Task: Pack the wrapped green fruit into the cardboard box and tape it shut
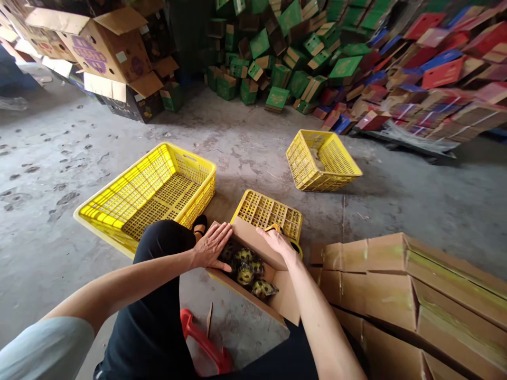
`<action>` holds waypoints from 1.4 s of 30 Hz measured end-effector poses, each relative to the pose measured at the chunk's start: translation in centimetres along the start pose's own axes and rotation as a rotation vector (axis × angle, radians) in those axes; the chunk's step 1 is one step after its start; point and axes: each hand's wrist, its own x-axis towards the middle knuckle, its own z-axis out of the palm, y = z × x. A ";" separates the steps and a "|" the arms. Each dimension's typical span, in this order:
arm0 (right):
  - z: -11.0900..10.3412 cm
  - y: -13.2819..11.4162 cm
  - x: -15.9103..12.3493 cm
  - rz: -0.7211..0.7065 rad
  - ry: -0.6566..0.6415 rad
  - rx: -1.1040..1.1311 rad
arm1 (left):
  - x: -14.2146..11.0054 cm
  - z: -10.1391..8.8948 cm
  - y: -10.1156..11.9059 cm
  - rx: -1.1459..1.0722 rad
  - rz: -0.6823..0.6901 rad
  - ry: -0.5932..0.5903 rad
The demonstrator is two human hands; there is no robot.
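Note:
An open cardboard box [257, 240] rests on an upturned yellow crate [273, 210] between my knees. Inside lie several yellow-green, dark-spotted fruits [245, 273] that look wrapped in clear film. My left hand [212, 247] lies with fingers stretched over the box's left end, palm down. At the far right side of the box, my right hand [274, 241] is closed around what looks like a yellow tape dispenser [296, 248]. My forearm and the box wall partly hide that tool.
A large yellow crate [194, 211] stands at left, a smaller yellow basket [328, 177] farther right. Flattened cardboard boxes [380, 287] are stacked at my right. A red plastic stool [204, 343] is below me. Green boxes [277, 97] and banana cartons [114, 50] pile up behind.

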 end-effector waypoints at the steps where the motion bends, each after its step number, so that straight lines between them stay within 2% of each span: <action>1: 0.0 -0.2 -0.1 0.009 0.007 0.000 | 0.2 -0.2 -0.1 -0.026 0.003 -0.015; 4: 0.8 -2.0 -2.9 -0.009 0.150 -0.010 | 0.6 -1.1 -0.4 -0.122 0.010 -0.087; 5: 1.3 -2.6 -4.5 -0.065 0.271 -0.013 | 0.6 -1.4 -0.5 -0.151 0.018 -0.121; 6: 1.9 -3.1 -6.5 -0.154 0.338 -0.017 | 0.6 -1.7 -0.6 -0.174 0.031 -0.159; 7: 2.5 -3.3 -8.6 -0.221 0.343 -0.024 | 0.5 -1.9 -0.6 -0.192 0.042 -0.197; 9: 3.9 -2.6 -12.7 -0.277 0.239 -0.037 | 0.5 -2.1 -0.6 -0.206 0.054 -0.272; 11: 5.2 -0.7 -15.9 -0.169 0.128 -0.019 | 0.4 -1.8 -0.4 -0.191 0.037 -0.324; 14: 6.7 2.3 -17.9 -0.068 -0.029 0.017 | 0.4 -1.1 0.0 -0.126 0.002 -0.327; 16: 7.4 3.3 -18.0 -0.046 -0.098 0.014 | 0.4 -0.8 0.2 -0.090 -0.010 -0.306; 18: 8.0 3.3 -17.7 -0.036 -0.117 -0.007 | 0.3 -0.6 0.4 -0.065 -0.015 -0.298; 24: 9.2 0.8 -18.3 -0.037 0.015 -0.093 | -0.2 -0.5 1.1 -0.018 -0.026 -0.275; 27: 8.7 0.5 -18.3 -0.033 -0.025 -0.073 | -0.2 -0.9 0.9 -0.021 -0.016 -0.265; 30: 7.6 0.9 -17.6 -0.031 -0.041 0.093 | -0.1 -1.7 0.7 -0.072 -0.002 -0.285; 32: 7.2 1.0 -16.8 -0.021 0.003 0.201 | 0.0 -2.0 1.4 -0.137 -0.016 -0.291; 34: 7.3 0.5 -15.8 -0.024 -0.042 0.202 | 0.4 -1.7 2.9 -0.284 -0.054 -0.289; 36: 7.8 -0.5 -14.7 -0.026 -0.173 0.120 | 1.4 -0.9 5.0 -0.555 -0.096 -0.312; 39: 8.9 -2.2 -13.4 -0.008 -0.220 0.055 | 3.5 1.0 7.8 -0.685 -0.112 -0.315; 42: 9.3 -2.8 -13.3 0.002 -0.240 0.023 | 5.0 2.4 8.1 -0.803 -0.200 -0.296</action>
